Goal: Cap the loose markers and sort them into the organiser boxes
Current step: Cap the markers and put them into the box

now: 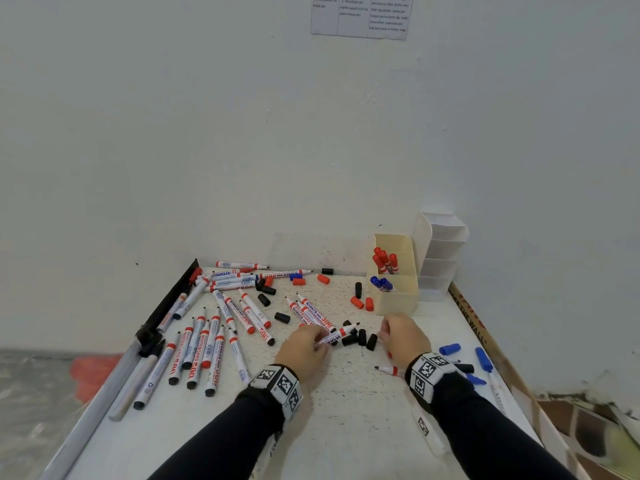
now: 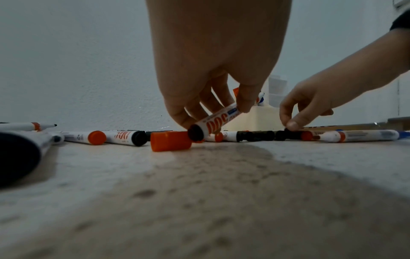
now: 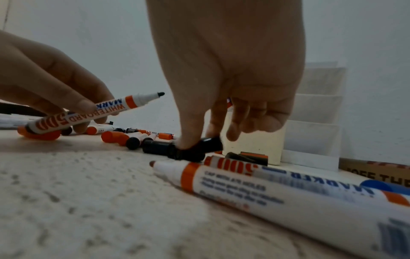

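Note:
My left hand (image 1: pixel 306 346) pinches an uncapped black whiteboard marker (image 1: pixel 337 335) just above the table, its tip pointing right toward a cluster of black caps (image 1: pixel 362 337). The same marker (image 2: pixel 216 121) tilts up from its black end in the left wrist view. My right hand (image 1: pixel 401 336) pinches one black cap (image 3: pixel 199 148) that lies on the table, thumb and forefinger around it. A cream organiser box (image 1: pixel 398 289) holds red capped markers (image 1: pixel 386 261) in one compartment and blue ones (image 1: pixel 381 284) in the compartment in front of it.
Many uncapped markers (image 1: pixel 204 348) lie across the left of the table (image 1: pixel 346 410), with red and black caps scattered mid-table. A white tiered organiser (image 1: pixel 441 254) stands behind the cream box. Blue caps and markers (image 1: pixel 481 358) lie right of my right wrist. A cardboard edge (image 1: pixel 485 341) borders the right.

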A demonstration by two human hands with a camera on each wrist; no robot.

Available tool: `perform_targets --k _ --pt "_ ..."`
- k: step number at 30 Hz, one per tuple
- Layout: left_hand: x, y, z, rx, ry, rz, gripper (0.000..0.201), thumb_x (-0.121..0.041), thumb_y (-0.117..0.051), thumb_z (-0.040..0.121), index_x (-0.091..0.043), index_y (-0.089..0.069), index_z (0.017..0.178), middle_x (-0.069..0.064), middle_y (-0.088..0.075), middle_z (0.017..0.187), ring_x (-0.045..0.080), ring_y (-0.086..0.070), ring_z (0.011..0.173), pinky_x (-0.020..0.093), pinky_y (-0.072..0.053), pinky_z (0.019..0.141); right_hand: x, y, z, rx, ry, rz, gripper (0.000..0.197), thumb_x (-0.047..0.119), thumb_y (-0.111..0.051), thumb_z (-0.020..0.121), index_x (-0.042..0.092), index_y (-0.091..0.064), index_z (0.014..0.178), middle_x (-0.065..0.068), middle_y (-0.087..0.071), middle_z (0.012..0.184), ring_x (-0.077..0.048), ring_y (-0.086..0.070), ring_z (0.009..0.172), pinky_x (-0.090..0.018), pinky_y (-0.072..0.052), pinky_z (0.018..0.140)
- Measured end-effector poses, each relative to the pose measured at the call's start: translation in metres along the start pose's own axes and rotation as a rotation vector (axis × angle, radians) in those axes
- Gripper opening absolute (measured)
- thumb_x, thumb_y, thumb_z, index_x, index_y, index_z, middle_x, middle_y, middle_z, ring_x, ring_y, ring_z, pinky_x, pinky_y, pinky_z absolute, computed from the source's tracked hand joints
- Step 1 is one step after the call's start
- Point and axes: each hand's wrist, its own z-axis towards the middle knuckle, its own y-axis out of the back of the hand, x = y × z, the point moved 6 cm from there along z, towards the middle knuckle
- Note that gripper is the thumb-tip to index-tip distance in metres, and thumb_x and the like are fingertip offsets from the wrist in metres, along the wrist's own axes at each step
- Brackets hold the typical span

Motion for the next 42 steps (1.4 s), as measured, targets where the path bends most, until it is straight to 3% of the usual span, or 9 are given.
perform_targets --k 8,11,16,19,25,29,33,37,42 --pt "0.002 -0.005 -0.001 0.021 -0.033 0.069 0.026 -0.022 -0.049 0.093 -0.017 -0.057 0.118 0.002 -0.058 0.116 0.016 -0.054 0.103 0.027 -0.045 0.093 -0.006 -0.021 -0.007 0.153 0.028 -0.100 0.032 0.015 -0.046 0.095 0.014 -0.053 0.126 -0.008 -0.050 0.129 -0.020 -0.050 0.116 -0.027 -0.040 0.100" --pt "0.008 -0.004 0.000 -0.001 -0.026 0.061 0.025 -0.021 -0.049 0.092 -0.019 -0.058 0.115 0.001 -0.058 0.113 0.015 -0.054 0.100 0.028 -0.046 0.092 -0.012 -0.023 -0.004 0.152 0.022 -0.086 0.030 0.005 -0.051 0.091 0.009 -0.057 0.121 -0.011 -0.048 0.128 -0.022 -0.051 0.115 -0.026 -0.041 0.098" --pt "0.009 -0.006 0.001 0.004 -0.019 0.059 0.024 -0.021 -0.048 0.093 -0.019 -0.058 0.115 0.001 -0.058 0.112 0.016 -0.055 0.099 0.026 -0.045 0.089 -0.012 0.000 -0.006 -0.129 0.043 0.159 0.022 -0.005 -0.051 0.087 0.006 -0.061 0.102 -0.010 -0.055 0.113 -0.017 -0.052 0.095 -0.024 -0.045 0.090" --pt "0.008 -0.008 0.002 0.015 -0.020 0.056 0.024 -0.021 -0.046 0.094 -0.018 -0.058 0.115 0.002 -0.058 0.112 0.017 -0.055 0.099 0.026 -0.045 0.087 -0.005 0.010 -0.017 -0.256 0.109 0.302 0.027 0.000 -0.051 0.089 0.006 -0.056 0.115 -0.009 -0.051 0.119 -0.016 -0.051 0.099 -0.018 -0.040 0.095" --pt "0.008 -0.010 0.002 0.019 -0.026 0.045 0.027 -0.021 -0.046 0.094 -0.018 -0.057 0.119 0.002 -0.058 0.116 0.016 -0.055 0.101 0.026 -0.044 0.089 0.007 0.000 -0.023 -0.213 0.215 0.405 0.028 0.010 -0.047 0.094 0.012 -0.057 0.121 -0.005 -0.057 0.118 -0.014 -0.052 0.106 -0.018 -0.038 0.093" --pt "0.009 -0.011 0.003 0.018 -0.030 0.042 0.027 -0.021 -0.046 0.095 -0.018 -0.057 0.119 0.002 -0.058 0.116 0.014 -0.055 0.100 0.025 -0.044 0.088 0.009 -0.005 -0.021 -0.179 0.189 0.489 0.023 0.008 -0.051 0.091 0.011 -0.051 0.114 0.001 -0.056 0.101 -0.005 -0.051 0.080 -0.004 -0.038 0.070" --pt "0.009 -0.011 0.003 0.009 -0.031 0.037 0.027 -0.021 -0.046 0.095 -0.017 -0.058 0.118 0.003 -0.059 0.114 0.013 -0.054 0.094 0.023 -0.044 0.083 0.001 -0.002 -0.020 -0.256 0.146 0.592 0.035 0.002 -0.052 0.089 0.011 -0.045 0.121 0.001 -0.052 0.101 -0.013 -0.055 0.092 -0.020 -0.046 0.086" --pt "0.010 -0.011 0.004 0.005 -0.039 0.033 0.026 -0.020 -0.046 0.095 -0.016 -0.059 0.117 0.003 -0.059 0.113 0.011 -0.051 0.090 0.023 -0.042 0.082 0.003 -0.002 -0.022 -0.253 0.183 0.572 0.022 0.000 -0.053 0.088 0.006 -0.058 0.109 0.001 -0.056 0.098 -0.010 -0.052 0.091 -0.007 -0.039 0.080" --pt "0.011 -0.013 0.007 0.036 -0.053 0.032 0.025 -0.020 -0.046 0.096 -0.015 -0.059 0.117 0.005 -0.060 0.113 0.011 -0.050 0.090 0.022 -0.038 0.080 0.001 -0.005 -0.021 -0.226 0.194 0.555 0.018 -0.002 -0.060 0.084 0.006 -0.060 0.100 -0.009 -0.059 0.104 -0.012 -0.058 0.082 -0.009 -0.046 0.076"
